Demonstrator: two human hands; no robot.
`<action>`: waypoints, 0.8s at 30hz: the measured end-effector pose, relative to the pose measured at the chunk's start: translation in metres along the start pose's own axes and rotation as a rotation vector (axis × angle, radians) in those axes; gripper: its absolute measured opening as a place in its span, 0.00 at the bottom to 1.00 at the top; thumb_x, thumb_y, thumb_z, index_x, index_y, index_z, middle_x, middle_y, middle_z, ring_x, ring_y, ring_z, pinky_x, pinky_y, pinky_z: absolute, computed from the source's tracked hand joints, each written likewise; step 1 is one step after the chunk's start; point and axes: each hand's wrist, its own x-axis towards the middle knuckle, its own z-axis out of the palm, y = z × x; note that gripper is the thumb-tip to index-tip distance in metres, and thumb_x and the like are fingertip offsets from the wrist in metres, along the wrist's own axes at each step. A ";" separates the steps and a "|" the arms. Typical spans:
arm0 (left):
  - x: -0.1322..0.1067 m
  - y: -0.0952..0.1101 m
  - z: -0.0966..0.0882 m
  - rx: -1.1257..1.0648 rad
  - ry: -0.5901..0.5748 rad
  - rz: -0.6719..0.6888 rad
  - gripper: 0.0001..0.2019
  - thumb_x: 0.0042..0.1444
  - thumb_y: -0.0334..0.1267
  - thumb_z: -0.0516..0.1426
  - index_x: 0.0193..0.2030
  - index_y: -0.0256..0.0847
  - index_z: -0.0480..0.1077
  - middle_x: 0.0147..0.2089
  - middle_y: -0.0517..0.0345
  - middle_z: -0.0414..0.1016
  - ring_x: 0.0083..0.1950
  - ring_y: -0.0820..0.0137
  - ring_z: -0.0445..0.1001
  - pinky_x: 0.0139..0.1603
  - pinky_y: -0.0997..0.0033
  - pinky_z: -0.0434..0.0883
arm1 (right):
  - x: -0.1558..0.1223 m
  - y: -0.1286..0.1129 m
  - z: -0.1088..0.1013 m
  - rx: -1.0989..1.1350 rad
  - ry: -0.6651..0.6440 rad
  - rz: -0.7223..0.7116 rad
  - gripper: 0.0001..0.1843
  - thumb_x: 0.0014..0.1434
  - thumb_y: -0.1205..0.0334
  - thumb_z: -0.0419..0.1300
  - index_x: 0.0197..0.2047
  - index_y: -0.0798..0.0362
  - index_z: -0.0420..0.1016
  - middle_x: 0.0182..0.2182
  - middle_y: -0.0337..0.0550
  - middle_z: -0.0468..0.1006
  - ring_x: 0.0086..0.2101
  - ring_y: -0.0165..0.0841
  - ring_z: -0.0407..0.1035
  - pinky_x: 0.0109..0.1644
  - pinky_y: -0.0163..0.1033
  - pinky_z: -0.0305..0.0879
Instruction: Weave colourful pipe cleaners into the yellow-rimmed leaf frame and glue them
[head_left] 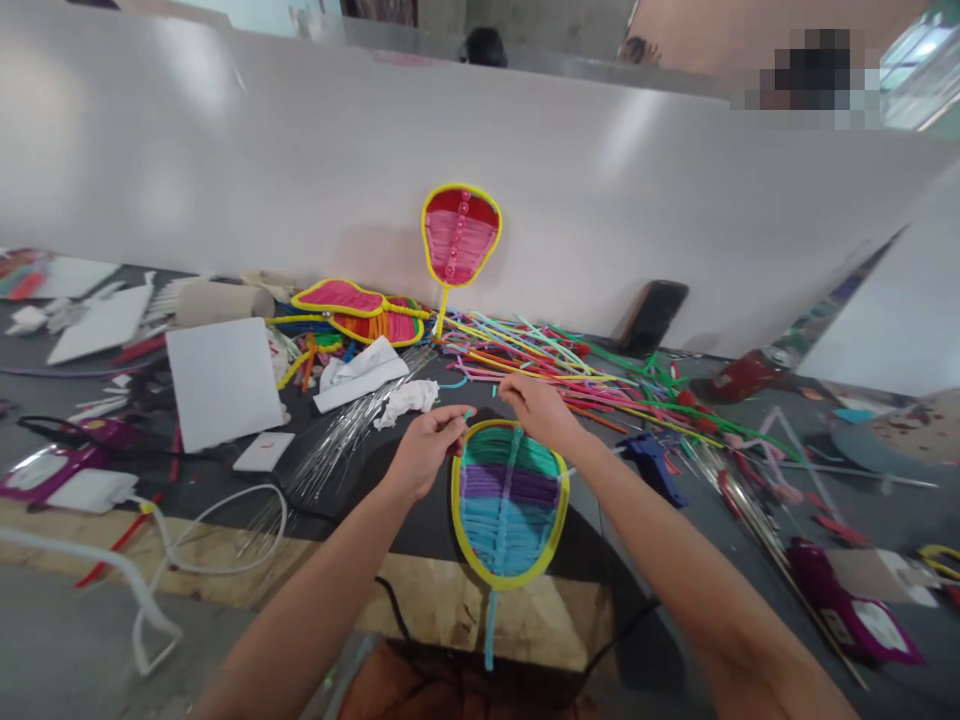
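A paddle-shaped craft (508,505) with a yellow rim and green, purple and blue pipe-cleaner bands lies on the table before me, its blue stem pointing toward me. My left hand (424,450) pinches a short green pipe-cleaner end at the paddle's top left rim. My right hand (536,404) is closed in a pinch at the paddle's top edge; what it holds is too small to name. A finished red and pink paddle (459,236) leans upright against the white partition (225,170) behind.
A heap of loose coloured pipe cleaners (570,370) spreads right of centre. More finished paddles (360,310) lie at the back. A blue glue gun (654,462), a dark phone (654,315), white foam sheets (223,380), crumpled tissue (405,400) and white cables (202,540) lie around.
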 end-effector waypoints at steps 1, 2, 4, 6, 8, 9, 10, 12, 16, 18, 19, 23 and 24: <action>-0.002 0.001 0.003 0.003 -0.015 -0.009 0.20 0.43 0.46 0.64 0.39 0.34 0.72 0.26 0.64 0.67 0.24 0.79 0.64 0.25 0.78 0.64 | -0.012 -0.006 -0.005 0.030 0.024 -0.005 0.09 0.64 0.68 0.50 0.42 0.53 0.71 0.32 0.41 0.77 0.33 0.31 0.71 0.39 0.35 0.66; -0.005 0.003 0.008 0.015 -0.035 -0.023 0.18 0.43 0.44 0.64 0.38 0.34 0.72 0.25 0.64 0.68 0.23 0.79 0.64 0.24 0.78 0.63 | -0.024 -0.012 -0.008 0.057 0.049 -0.007 0.09 0.65 0.66 0.51 0.42 0.52 0.71 0.33 0.41 0.77 0.33 0.30 0.71 0.38 0.34 0.66; -0.011 0.006 0.018 0.067 -0.086 -0.060 0.14 0.43 0.41 0.63 0.36 0.34 0.73 0.24 0.63 0.69 0.22 0.78 0.65 0.22 0.79 0.62 | -0.050 -0.021 -0.011 0.113 0.104 -0.013 0.08 0.64 0.65 0.52 0.41 0.51 0.72 0.34 0.40 0.78 0.33 0.31 0.72 0.39 0.34 0.66; -0.017 0.009 0.029 0.161 -0.157 -0.108 0.11 0.44 0.38 0.62 0.35 0.35 0.73 0.23 0.64 0.69 0.22 0.78 0.66 0.21 0.80 0.63 | -0.073 -0.026 -0.010 0.195 0.198 -0.033 0.07 0.64 0.65 0.53 0.38 0.50 0.73 0.33 0.41 0.79 0.35 0.32 0.72 0.40 0.35 0.67; -0.022 0.009 0.038 0.224 -0.227 -0.148 0.09 0.44 0.36 0.61 0.34 0.36 0.73 0.22 0.65 0.69 0.22 0.78 0.67 0.22 0.80 0.65 | -0.090 -0.026 -0.006 0.227 0.266 -0.046 0.08 0.63 0.66 0.53 0.37 0.50 0.73 0.34 0.42 0.78 0.36 0.33 0.72 0.41 0.36 0.67; -0.023 0.009 0.042 0.236 -0.255 -0.162 0.08 0.45 0.36 0.62 0.32 0.37 0.73 0.21 0.65 0.69 0.22 0.77 0.67 0.23 0.79 0.66 | -0.096 -0.025 -0.004 0.221 0.283 -0.051 0.08 0.64 0.66 0.53 0.37 0.50 0.74 0.34 0.43 0.78 0.36 0.33 0.72 0.41 0.37 0.68; -0.024 0.007 0.044 0.243 -0.282 -0.173 0.07 0.45 0.37 0.62 0.31 0.37 0.73 0.22 0.64 0.69 0.22 0.77 0.68 0.24 0.79 0.67 | -0.101 -0.023 -0.002 0.209 0.294 -0.056 0.08 0.64 0.66 0.53 0.37 0.50 0.74 0.33 0.43 0.78 0.36 0.34 0.72 0.41 0.37 0.68; -0.023 0.004 0.045 0.246 -0.323 -0.182 0.08 0.45 0.39 0.63 0.30 0.37 0.74 0.24 0.62 0.72 0.24 0.76 0.69 0.26 0.77 0.70 | -0.107 -0.021 0.002 0.184 0.305 -0.076 0.09 0.64 0.67 0.53 0.37 0.51 0.74 0.33 0.44 0.78 0.36 0.34 0.72 0.42 0.38 0.69; -0.020 -0.003 0.040 0.220 -0.358 -0.214 0.12 0.44 0.44 0.66 0.28 0.36 0.75 0.25 0.59 0.74 0.25 0.74 0.71 0.27 0.75 0.71 | -0.112 -0.021 0.003 0.174 0.323 -0.154 0.11 0.64 0.68 0.52 0.38 0.51 0.76 0.33 0.45 0.79 0.36 0.33 0.72 0.41 0.38 0.71; -0.020 -0.004 0.038 0.189 -0.366 -0.249 0.14 0.43 0.45 0.67 0.28 0.35 0.75 0.24 0.59 0.73 0.25 0.74 0.71 0.26 0.76 0.71 | -0.113 -0.022 0.001 0.198 0.328 -0.189 0.12 0.64 0.69 0.51 0.40 0.50 0.76 0.33 0.44 0.80 0.36 0.33 0.73 0.41 0.38 0.72; -0.021 -0.004 0.037 0.173 -0.367 -0.269 0.14 0.42 0.45 0.67 0.28 0.35 0.75 0.24 0.59 0.73 0.24 0.74 0.71 0.26 0.76 0.71 | -0.113 -0.023 -0.001 0.215 0.327 -0.200 0.13 0.64 0.70 0.51 0.41 0.50 0.76 0.34 0.44 0.80 0.36 0.32 0.74 0.41 0.38 0.72; -0.023 -0.002 0.038 0.156 -0.366 -0.340 0.16 0.40 0.47 0.68 0.27 0.35 0.74 0.23 0.59 0.74 0.22 0.75 0.71 0.25 0.76 0.70 | -0.115 -0.023 -0.002 0.252 0.321 -0.200 0.16 0.63 0.73 0.50 0.47 0.50 0.75 0.36 0.44 0.81 0.37 0.32 0.75 0.41 0.37 0.73; -0.024 -0.001 0.039 0.165 -0.368 -0.349 0.16 0.40 0.47 0.68 0.26 0.35 0.74 0.23 0.59 0.74 0.22 0.75 0.71 0.25 0.76 0.70 | -0.116 -0.023 -0.002 0.246 0.319 -0.202 0.16 0.63 0.73 0.50 0.48 0.50 0.74 0.37 0.44 0.81 0.36 0.32 0.75 0.41 0.38 0.73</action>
